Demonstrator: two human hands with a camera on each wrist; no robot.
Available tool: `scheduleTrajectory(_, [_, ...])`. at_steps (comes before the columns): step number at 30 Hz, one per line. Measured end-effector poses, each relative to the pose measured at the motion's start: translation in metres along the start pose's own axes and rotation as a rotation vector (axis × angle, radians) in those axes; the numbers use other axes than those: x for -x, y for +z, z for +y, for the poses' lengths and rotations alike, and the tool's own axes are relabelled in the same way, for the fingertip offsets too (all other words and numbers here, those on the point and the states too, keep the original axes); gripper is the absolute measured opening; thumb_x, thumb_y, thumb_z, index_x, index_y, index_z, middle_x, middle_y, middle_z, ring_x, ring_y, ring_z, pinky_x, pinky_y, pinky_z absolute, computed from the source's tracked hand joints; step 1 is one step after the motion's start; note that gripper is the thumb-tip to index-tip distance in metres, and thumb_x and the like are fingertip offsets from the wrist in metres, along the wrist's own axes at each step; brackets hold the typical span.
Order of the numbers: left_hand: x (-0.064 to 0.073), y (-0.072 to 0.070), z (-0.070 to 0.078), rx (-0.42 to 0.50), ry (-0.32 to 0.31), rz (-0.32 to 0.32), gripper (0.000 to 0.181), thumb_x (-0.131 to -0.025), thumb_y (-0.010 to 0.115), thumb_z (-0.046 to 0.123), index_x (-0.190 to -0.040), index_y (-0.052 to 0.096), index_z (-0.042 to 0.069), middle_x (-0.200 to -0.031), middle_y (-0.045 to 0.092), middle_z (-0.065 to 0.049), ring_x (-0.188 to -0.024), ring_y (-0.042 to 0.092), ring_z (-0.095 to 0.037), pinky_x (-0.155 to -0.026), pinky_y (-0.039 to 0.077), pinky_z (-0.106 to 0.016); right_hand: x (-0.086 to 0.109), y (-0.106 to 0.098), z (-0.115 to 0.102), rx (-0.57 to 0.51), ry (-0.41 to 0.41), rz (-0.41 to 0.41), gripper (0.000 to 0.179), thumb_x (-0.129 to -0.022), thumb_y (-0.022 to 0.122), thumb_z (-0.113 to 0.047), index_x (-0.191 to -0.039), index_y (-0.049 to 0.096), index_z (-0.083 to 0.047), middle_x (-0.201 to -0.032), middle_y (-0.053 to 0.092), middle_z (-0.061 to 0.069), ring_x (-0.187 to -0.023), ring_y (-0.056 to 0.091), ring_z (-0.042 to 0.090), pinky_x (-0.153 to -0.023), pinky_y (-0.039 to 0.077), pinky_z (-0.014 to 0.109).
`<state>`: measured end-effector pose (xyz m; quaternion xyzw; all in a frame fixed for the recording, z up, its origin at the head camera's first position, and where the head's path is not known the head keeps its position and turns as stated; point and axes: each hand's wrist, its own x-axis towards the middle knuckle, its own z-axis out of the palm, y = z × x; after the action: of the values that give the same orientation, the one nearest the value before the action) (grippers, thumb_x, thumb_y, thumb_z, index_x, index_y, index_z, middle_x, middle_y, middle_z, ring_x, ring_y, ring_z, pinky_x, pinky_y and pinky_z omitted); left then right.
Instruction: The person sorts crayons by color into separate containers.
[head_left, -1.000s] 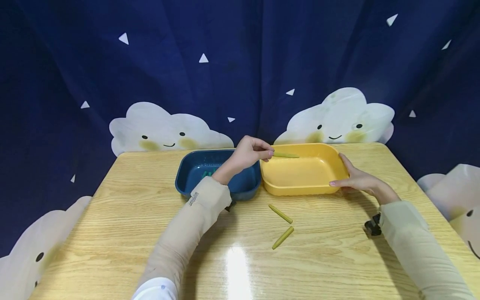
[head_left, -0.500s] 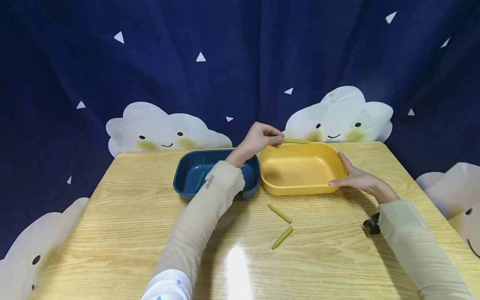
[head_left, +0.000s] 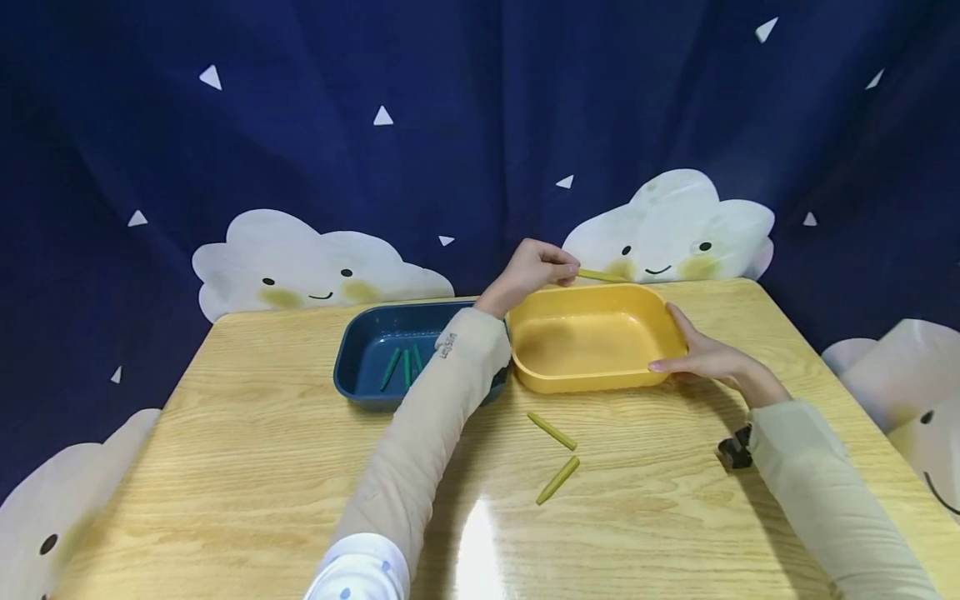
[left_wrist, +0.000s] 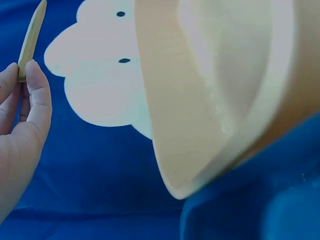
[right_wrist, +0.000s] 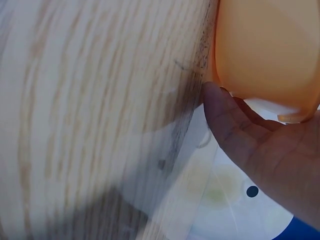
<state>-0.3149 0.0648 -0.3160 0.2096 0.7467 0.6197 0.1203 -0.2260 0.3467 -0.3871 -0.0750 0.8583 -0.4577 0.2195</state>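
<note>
My left hand (head_left: 534,268) pinches one end of a yellow crayon (head_left: 600,276) between thumb and fingertips. In the head view the crayon overlaps the back rim of the yellow tray (head_left: 585,384); the left wrist view shows its tapered tip (left_wrist: 40,11) pointing away from the fingers. My right hand (head_left: 708,358) holds the tray's right end, thumb at the front corner and fingers along the outer side. Nothing lies on the visible tray floor. Two more yellow crayons, one farther back (head_left: 552,431) and one nearer (head_left: 558,480), lie on the table before the tray.
A dark blue tray (head_left: 352,395) stands left of the yellow one, with several green crayons (head_left: 390,369) inside; my left forearm covers part of it. The wooden table (head_left: 247,467) ends at a navy curtain (head_left: 300,125) with cloud prints.
My left hand has carried the yellow crayon up and to the right, from over the tray's inside to its back rim. The right hand keeps its hold. More green crayons show.
</note>
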Motion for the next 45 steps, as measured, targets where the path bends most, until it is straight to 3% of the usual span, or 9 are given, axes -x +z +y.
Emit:
scheduleTrajectory(7, [-0.021,0.014,-0.003,-0.042,-0.055,-0.008,0.013,-0.085,0.061,-0.001,-0.095,0.068,-0.006,-0.090,0.065,-0.012,-0.075,0.060,-0.016,-0.068,0.050,-0.021,0.000,-0.001,0.002,0.009,0.004,0.002,0.115,-0.081,0.068,-0.023,-0.138,-0.031,-0.012,-0.142,-0.027,0.027,-0.129,-0.003,0.050,-0.096,0.025,0.059])
scheduleTrajectory(9, [-0.026,0.018,-0.005,-0.040,-0.057,-0.015,0.014,-0.085,0.061,-0.002,-0.095,0.067,-0.007,-0.092,0.064,-0.012,-0.075,0.060,-0.016,-0.067,0.050,-0.020,0.000,-0.002,0.003,0.008,0.002,0.005,0.115,-0.081,0.068,-0.023,-0.138,-0.031,-0.012,-0.142,-0.027,0.027,-0.129,-0.004,0.050,-0.097,0.023,0.059])
scheduleTrajectory(13, [-0.033,0.025,-0.009,0.004,-0.078,-0.022,0.015,-0.084,0.061,-0.003,-0.097,0.066,-0.009,-0.092,0.064,-0.014,-0.074,0.060,-0.016,-0.067,0.050,-0.020,-0.002,-0.001,0.003,0.009,-0.004,0.021,0.114,-0.080,0.068,-0.021,-0.139,-0.029,-0.011,-0.142,-0.026,0.026,-0.130,-0.010,0.048,-0.101,0.006,0.061])
scheduleTrajectory(16, [-0.037,0.029,-0.013,0.044,-0.103,-0.019,0.015,-0.084,0.061,-0.003,-0.097,0.065,-0.010,-0.088,0.063,-0.013,-0.071,0.059,-0.015,-0.068,0.051,-0.021,-0.003,0.000,0.002,0.008,-0.005,0.029,0.114,-0.080,0.069,-0.021,-0.139,-0.028,-0.011,-0.143,-0.026,0.026,-0.130,-0.012,0.047,-0.100,0.000,0.062])
scheduleTrajectory(22, [-0.042,0.033,-0.021,0.090,-0.148,-0.027,0.019,-0.082,0.063,-0.005,-0.099,0.063,-0.012,-0.081,0.061,-0.011,-0.067,0.057,-0.014,-0.068,0.051,-0.022,-0.002,0.000,0.001,0.008,-0.005,0.034,0.115,-0.079,0.070,-0.021,-0.139,-0.027,-0.010,-0.143,-0.025,0.026,-0.130,-0.011,0.047,-0.100,0.003,0.062])
scheduleTrajectory(32, [-0.049,0.040,-0.040,0.081,-0.210,-0.057,0.018,-0.079,0.065,-0.007,-0.095,0.065,-0.013,-0.090,0.065,-0.017,-0.073,0.063,-0.019,-0.074,0.051,-0.028,-0.003,0.000,0.003,-0.002,-0.005,0.042,0.115,-0.079,0.070,-0.020,-0.140,-0.027,-0.013,-0.144,-0.024,0.024,-0.131,-0.009,0.045,-0.102,0.005,0.060])
scheduleTrajectory(40, [-0.045,0.053,-0.054,0.073,-0.223,0.078,0.015,-0.069,0.067,-0.017,-0.084,0.067,-0.015,-0.081,0.066,-0.020,-0.064,0.065,-0.023,-0.056,0.052,-0.023,-0.002,0.003,0.001,-0.009,-0.005,0.046,0.115,-0.079,0.071,-0.021,-0.141,-0.026,-0.014,-0.145,-0.024,0.023,-0.131,-0.010,0.044,-0.102,0.005,0.059])
scheduleTrajectory(45, [-0.053,0.061,-0.058,-0.037,-0.296,0.075,0.013,-0.068,0.069,-0.016,-0.081,0.068,-0.012,-0.081,0.067,-0.019,-0.068,0.066,-0.027,-0.059,0.053,-0.026,-0.001,0.002,0.003,0.002,0.008,0.053,0.116,-0.078,0.071,-0.023,-0.141,-0.026,-0.014,-0.145,-0.024,0.022,-0.131,-0.011,0.044,-0.102,0.002,0.060])
